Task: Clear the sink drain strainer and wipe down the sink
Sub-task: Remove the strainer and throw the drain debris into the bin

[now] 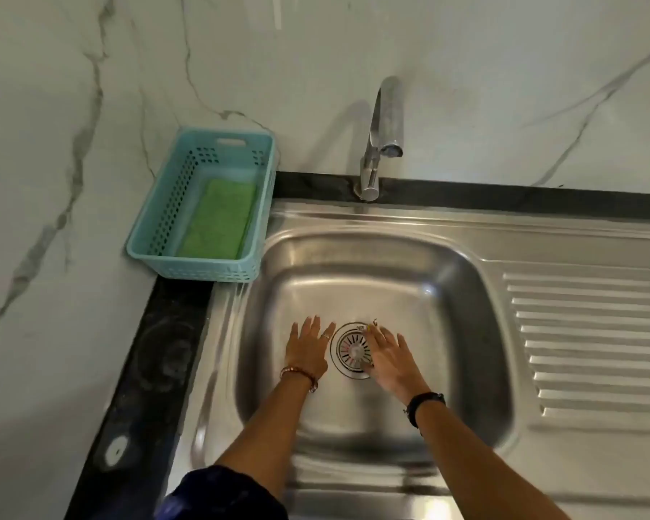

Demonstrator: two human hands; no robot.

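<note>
Both hands reach into the steel sink (466, 294), the left hand (306, 349) flat with fingers spread beside the drain strainer (349, 349), the right hand (389, 360) resting open-fingered on its rim, apparently about to lift it, which needs a fingertip grip.

The sink (353, 257) occupies the frame centre, with the strainer (351, 349) in its floor. The faucet (381, 137) stands behind it. At upper left, a basket (166, 234) on the desk (158, 350) holds a sponge (218, 219). The drainboard (590, 343) lies right.
</note>
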